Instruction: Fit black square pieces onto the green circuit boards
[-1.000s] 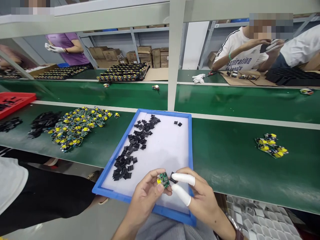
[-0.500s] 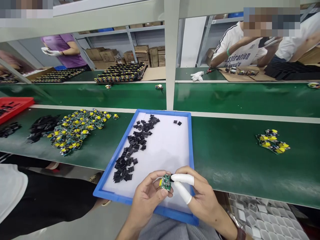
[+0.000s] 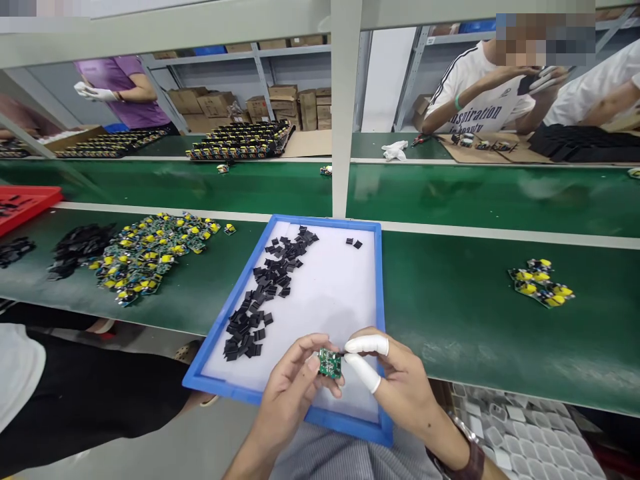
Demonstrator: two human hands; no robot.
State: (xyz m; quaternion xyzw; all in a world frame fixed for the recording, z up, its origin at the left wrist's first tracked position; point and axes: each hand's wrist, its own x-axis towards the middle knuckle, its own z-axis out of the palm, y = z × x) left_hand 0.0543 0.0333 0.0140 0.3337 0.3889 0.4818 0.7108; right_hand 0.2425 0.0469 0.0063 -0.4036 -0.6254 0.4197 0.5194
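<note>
My left hand (image 3: 295, 390) pinches a small green circuit board (image 3: 330, 363) over the near end of a blue-rimmed white tray (image 3: 210, 353). My right hand (image 3: 395, 380), with white finger cots on two fingers, presses a small black part against the board's right edge; the part is almost hidden by the fingertips. A line of several small black parts (image 3: 265, 290) runs along the tray's left side. Two more black parts (image 3: 354, 243) lie near its far right corner.
A heap of green and yellow circuit boards (image 3: 147, 257) and black parts (image 3: 75, 247) lies on the green bench at left, a smaller cluster of boards (image 3: 540, 283) at right. A red tray (image 3: 25, 203) sits far left. A grey post (image 3: 345, 107) rises behind the tray. Other people work beyond the conveyor.
My right hand has brought the black part from beside the board up against its edge. Both hands have shifted slightly up the tray.
</note>
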